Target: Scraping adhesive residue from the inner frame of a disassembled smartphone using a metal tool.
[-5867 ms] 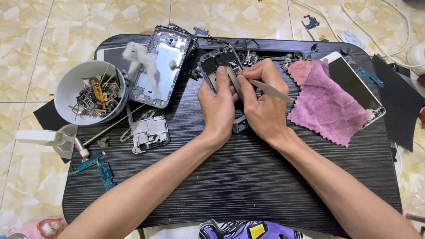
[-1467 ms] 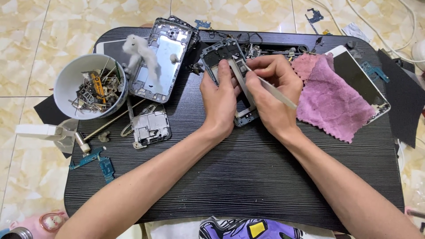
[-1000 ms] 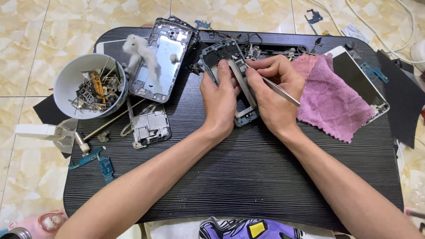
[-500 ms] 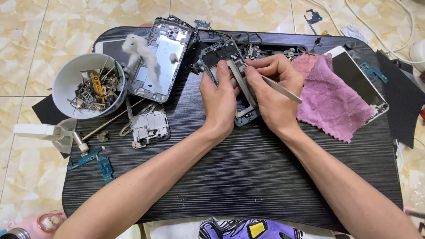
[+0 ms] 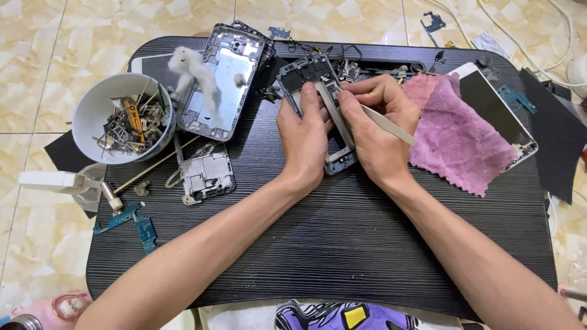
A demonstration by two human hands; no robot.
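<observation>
Two bare hands over dismantled blue-grey phone frame (image 5: 318,91) at middle of black ribbed surface (image 5: 342,244). Left hand (image 5: 304,137) pressing frame flat; right hand (image 5: 379,131), grip pinched shut on silver metal tweezers (image 5: 388,125). Best kept braced, tips moving lightly.

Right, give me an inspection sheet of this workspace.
Surface: black ribbed tabletop, front part bare.
Job's things: opened phone frame under both hands; metal tweezers.
Clutter: white bowl of small metal parts; second phone frame with a cotton tuft; metal shield plate; blue circuit strips; pink cloth lying on a phone screen.
Grippers: left hand presses on the frame; right hand holds the tweezers, tips at the frame.
Cables: white cable on the floor, top right.
Surroundings: beige tiled floor; black sheet at right.
</observation>
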